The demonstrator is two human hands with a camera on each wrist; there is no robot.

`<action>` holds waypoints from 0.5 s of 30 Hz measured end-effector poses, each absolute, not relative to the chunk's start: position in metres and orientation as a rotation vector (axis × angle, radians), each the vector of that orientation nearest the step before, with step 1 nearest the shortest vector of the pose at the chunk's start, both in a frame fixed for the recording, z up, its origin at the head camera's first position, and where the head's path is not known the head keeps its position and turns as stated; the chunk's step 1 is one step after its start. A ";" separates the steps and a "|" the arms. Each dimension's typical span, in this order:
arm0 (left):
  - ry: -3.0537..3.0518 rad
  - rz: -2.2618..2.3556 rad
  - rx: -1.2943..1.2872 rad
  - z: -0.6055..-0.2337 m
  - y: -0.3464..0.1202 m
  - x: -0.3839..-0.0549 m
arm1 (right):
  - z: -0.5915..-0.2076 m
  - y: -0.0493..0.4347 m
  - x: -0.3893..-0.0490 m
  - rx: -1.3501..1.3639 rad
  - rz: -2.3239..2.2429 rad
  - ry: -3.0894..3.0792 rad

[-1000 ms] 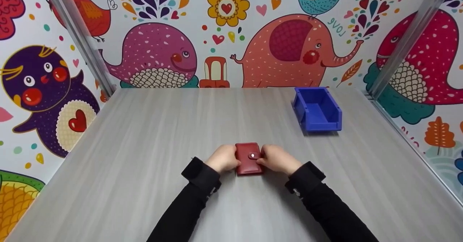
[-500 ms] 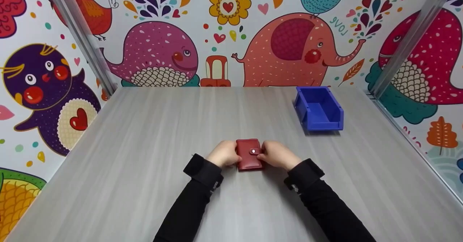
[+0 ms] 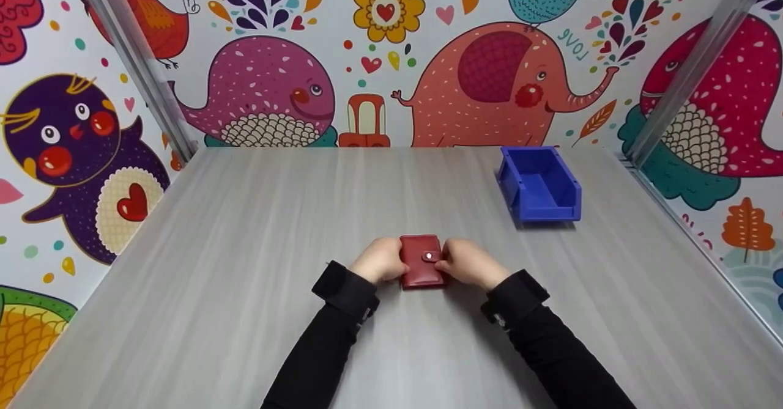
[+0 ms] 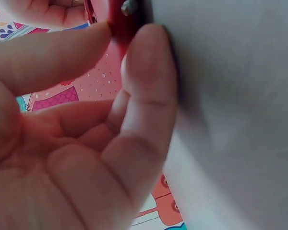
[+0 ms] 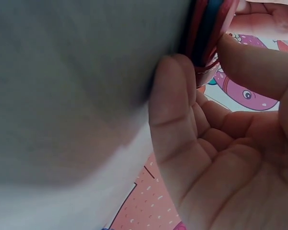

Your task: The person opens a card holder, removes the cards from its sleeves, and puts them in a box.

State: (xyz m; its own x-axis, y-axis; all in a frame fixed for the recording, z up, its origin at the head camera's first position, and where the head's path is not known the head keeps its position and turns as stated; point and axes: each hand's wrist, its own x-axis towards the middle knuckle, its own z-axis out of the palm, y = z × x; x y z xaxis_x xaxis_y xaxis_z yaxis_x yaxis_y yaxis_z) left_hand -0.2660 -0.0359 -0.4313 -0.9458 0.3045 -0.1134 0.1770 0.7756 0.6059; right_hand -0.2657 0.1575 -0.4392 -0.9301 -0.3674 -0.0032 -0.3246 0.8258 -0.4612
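Observation:
A small red wallet (image 3: 419,268) with a snap-button strap (image 3: 430,256) on its right side lies on the table, front face up. My left hand (image 3: 380,260) pinches its left edge, thumb on top and curled fingers low at the side. Opposite it, my right hand (image 3: 470,263) pinches the right edge just by the strap. In the left wrist view the thumb and fingertips meet the red wallet (image 4: 116,45) close over the tabletop. The right wrist view shows the wallet's layered edge (image 5: 209,33), red with a dark blue band, between thumb and fingers.
A blue plastic bin (image 3: 541,184) stands at the back right of the grey wood-grain table (image 3: 257,225). Walls with cartoon animals (image 3: 489,85) enclose the back and both sides, with metal posts (image 3: 136,60) at the corners.
Over the first half second both hands and the wallet shift slightly away from me across the table. Since then the wallet and hands stay nearly still.

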 end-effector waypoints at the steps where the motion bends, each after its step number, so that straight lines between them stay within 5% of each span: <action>1: 2.773 0.902 0.390 -0.431 -0.036 -0.266 | -0.439 0.158 -0.266 -0.552 -0.713 2.913; 15: 2.755 0.919 0.399 -0.431 -0.037 -0.266 | -0.436 0.142 -0.263 -0.531 -0.687 3.101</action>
